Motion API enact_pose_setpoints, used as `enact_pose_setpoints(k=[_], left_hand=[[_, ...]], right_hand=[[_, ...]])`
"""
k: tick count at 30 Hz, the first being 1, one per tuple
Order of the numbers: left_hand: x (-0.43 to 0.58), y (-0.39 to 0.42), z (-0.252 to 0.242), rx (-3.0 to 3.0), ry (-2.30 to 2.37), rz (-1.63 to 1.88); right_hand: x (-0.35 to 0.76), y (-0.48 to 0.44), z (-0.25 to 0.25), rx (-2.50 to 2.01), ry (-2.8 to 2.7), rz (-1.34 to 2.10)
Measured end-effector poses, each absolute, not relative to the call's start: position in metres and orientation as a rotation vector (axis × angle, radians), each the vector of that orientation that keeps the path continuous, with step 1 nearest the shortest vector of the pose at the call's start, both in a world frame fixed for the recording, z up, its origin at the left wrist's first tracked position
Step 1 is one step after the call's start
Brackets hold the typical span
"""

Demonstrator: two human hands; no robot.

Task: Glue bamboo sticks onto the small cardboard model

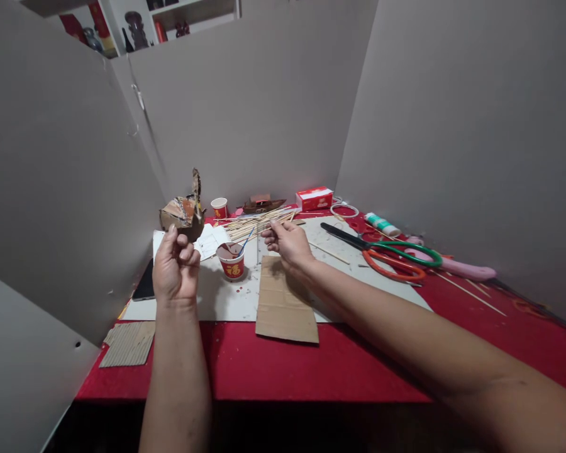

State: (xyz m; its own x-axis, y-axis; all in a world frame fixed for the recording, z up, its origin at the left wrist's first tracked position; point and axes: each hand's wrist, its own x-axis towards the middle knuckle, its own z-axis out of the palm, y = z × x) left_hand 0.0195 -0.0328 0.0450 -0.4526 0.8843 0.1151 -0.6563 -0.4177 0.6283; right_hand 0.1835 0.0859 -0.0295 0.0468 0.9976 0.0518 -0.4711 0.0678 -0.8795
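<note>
My left hand [175, 267] is raised over the left side of the white board, palm toward me and fingers curled in. Whether its fingertips hold anything thin is not visible. Beyond the cardboard piece [285, 305], my right hand [287, 242] has thumb and fingers drawn together. It is in front of a pile of thin wooden sticks [249, 223]; what it pinches, if anything, does not show. Between the hands stands a red paper cup [233, 267] with a blue thin-handled tool [248, 239] leaning in it.
Large scissors [382, 246] with green and orange handles lie at right, near a pink-handled tool [466, 269] and a green-white roll [382, 224]. Behind are a cardboard construction [182, 217], another cup [219, 207], a boat model [264, 204] and a red box [314, 198]. Grey panels surround the table.
</note>
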Motion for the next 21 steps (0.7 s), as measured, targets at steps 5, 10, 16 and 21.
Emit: enact_pose_setpoints(k=[5, 10, 16, 21], left_hand=[[0.018, -0.023, 0.041, 0.622, 0.743, 2.026], [0.007, -0.015, 0.035, 0.792, 0.877, 2.012], [-0.008, -0.006, 0.023, 1.055, 1.041, 1.947], [-0.016, 0.0, 0.003, 1.133, 1.074, 1.924]], right_hand=[[0.183, 0.086, -0.032, -0.805, -0.804, 1.374], [0.18, 0.086, -0.035, -0.804, -0.806, 1.374], [0.182, 0.085, -0.031, -0.81, -0.827, 1.37], [0.187, 0.086, -0.026, -0.768, -0.813, 1.348]])
